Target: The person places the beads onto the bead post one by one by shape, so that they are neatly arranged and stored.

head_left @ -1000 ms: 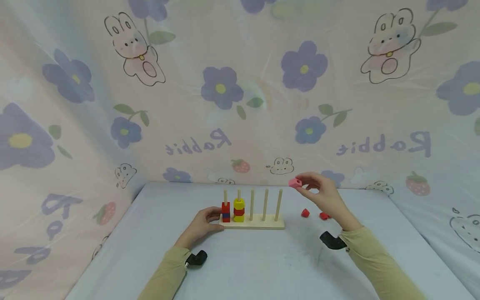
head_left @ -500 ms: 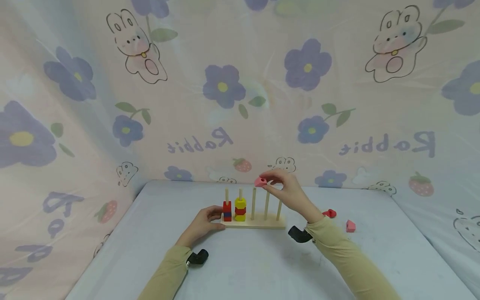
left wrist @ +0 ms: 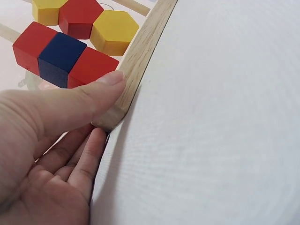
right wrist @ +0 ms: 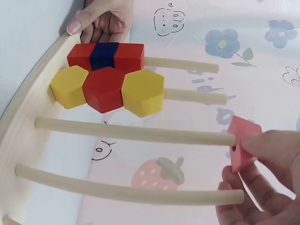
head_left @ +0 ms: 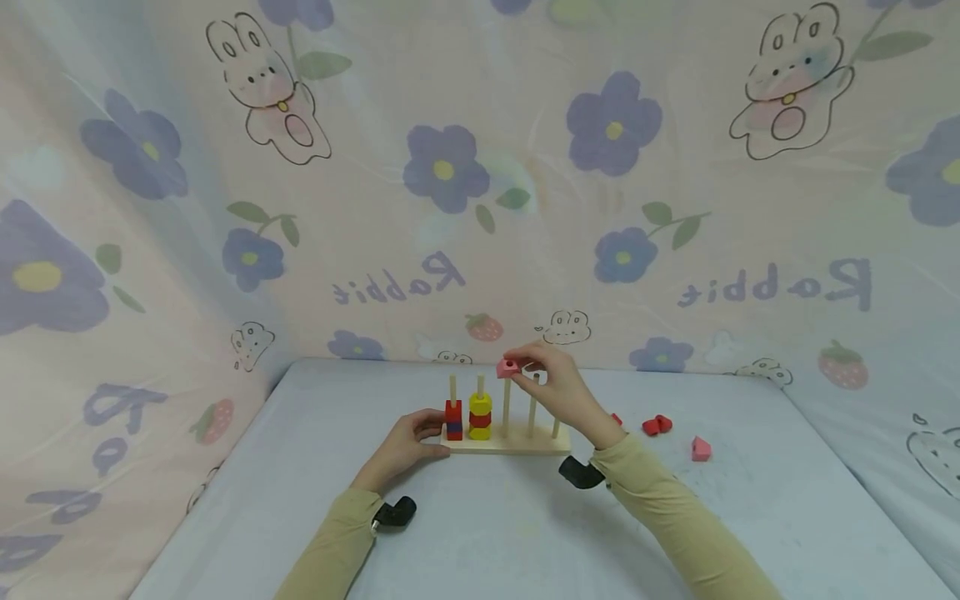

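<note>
My left hand (head_left: 405,446) grips the left end of a wooden peg base (head_left: 510,447), its thumb on the edge in the left wrist view. Between thumb and fingers my right hand (head_left: 561,385) pinches a pink angular block (right wrist: 241,126) with a hole. This block is at the top of the third peg (right wrist: 136,133), the peg tip right at its hole. On the first peg sit two red square blocks around a blue one (right wrist: 104,56). The second peg carries two yellow hexagonal blocks (right wrist: 143,93) with a red block (right wrist: 104,89) between them.
To the right on the white table (head_left: 480,533) lie a loose pink block (head_left: 701,450) and red blocks (head_left: 657,426). Another red piece (head_left: 617,418) is partly hidden by the right wrist. Bare fourth (right wrist: 131,187) and fifth pegs stand beside the third. Patterned cloth (head_left: 525,167) hangs behind.
My right hand has carried the pink block leftward from the right side to the third peg's tip. My left hand has kept its hold on the base.
</note>
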Available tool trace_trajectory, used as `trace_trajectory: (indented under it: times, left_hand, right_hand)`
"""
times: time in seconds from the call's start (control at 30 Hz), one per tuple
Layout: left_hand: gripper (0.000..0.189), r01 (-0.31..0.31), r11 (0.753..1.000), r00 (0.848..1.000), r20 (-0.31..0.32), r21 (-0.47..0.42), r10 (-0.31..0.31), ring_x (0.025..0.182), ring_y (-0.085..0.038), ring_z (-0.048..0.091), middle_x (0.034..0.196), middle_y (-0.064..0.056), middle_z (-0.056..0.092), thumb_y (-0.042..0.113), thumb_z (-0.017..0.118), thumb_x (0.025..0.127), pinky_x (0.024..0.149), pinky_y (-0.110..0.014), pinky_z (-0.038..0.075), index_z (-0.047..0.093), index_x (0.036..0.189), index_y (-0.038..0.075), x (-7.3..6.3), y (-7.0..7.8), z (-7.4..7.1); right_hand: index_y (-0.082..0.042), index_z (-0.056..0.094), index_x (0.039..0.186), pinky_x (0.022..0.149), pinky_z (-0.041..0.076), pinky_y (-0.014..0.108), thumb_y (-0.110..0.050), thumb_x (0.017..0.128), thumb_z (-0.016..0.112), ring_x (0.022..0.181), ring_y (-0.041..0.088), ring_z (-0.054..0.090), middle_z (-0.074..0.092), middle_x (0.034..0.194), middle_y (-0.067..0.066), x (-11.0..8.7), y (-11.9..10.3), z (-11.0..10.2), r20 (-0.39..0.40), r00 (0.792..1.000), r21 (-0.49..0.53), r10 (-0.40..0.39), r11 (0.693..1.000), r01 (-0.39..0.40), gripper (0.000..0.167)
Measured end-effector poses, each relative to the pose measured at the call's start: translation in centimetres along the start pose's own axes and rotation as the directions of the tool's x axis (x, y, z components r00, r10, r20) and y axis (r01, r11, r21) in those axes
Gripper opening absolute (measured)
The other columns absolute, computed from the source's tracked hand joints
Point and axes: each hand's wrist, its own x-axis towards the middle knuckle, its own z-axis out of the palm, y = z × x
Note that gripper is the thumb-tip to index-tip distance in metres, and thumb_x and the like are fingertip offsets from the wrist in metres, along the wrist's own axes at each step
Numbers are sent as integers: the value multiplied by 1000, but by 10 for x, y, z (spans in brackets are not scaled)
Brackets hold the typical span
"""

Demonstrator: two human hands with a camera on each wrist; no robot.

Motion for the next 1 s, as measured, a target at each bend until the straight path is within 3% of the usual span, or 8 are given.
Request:
trace_trajectory:
  times: [0.27, 0.43, 0.57, 0.77, 0.87, 1.0]
  left_hand:
    - [58, 0, 1000, 1000, 5, -11, 0, 118, -31, 54, 132, -16, 53, 3, 79, 77, 97, -35, 47, 53, 129, 1, -1, -1, -1]
    - [58, -9, 1000, 1000, 7, -16, 9, 118, -31, 54, 131, -16, 53, 2, 79, 77, 97, -33, 47, 53, 129, 0, -1, -1, -1]
    - [58, -17, 1000, 1000, 12, -12, 17, 118, -31, 54, 132, -17, 53, 2, 79, 77, 97, -33, 47, 53, 129, -1, 0, -1, -1]
    - [58, -19, 1000, 1000, 6, -7, 19, 117, -32, 54, 132, -19, 52, -1, 78, 77, 98, -35, 47, 52, 129, -3, 0, 0, 0]
    - [56, -27, 1000, 1000, 10, -16, 27, 117, -35, 54, 131, -22, 52, -4, 76, 78, 100, -41, 45, 51, 128, -6, -6, 14, 1]
    - [54, -32, 999, 999, 19, -18, 32, 116, -39, 53, 129, -25, 52, -8, 74, 77, 100, -48, 43, 51, 126, -9, -11, 30, 1]
  right_hand:
    - [-2, 64, 114, 78, 56, 38, 1, 85, 69, 93, 19, 61, 63, 105, 4, -5, 1, 9, 2, 999, 45, 44, 998, -44, 30]
    - [-1, 59, 120, 76, 55, 41, 1, 82, 73, 87, 21, 61, 64, 99, 4, -16, 8, 22, -51, 991, 60, 124, 991, -121, 40]
    - [-1, 50, 124, 79, 54, 45, 3, 79, 74, 85, 28, 60, 64, 97, 8, -28, 16, 36, -126, 966, 162, 225, 966, -203, 52]
    - [1, 60, 110, 82, 54, 40, 7, 77, 75, 89, 25, 61, 64, 95, 9, -43, 35, 59, -135, 918, 276, 374, 904, -328, 37]
    - [5, 61, 108, 82, 54, 41, 10, 77, 72, 92, 32, 61, 64, 96, 16, -50, 28, 62, -106, 906, 289, 411, 884, -367, 33]
    - [13, 57, 107, 81, 52, 51, 15, 77, 68, 94, 44, 58, 61, 98, 27, -57, 22, 65, -91, 909, 300, 407, 881, -365, 32]
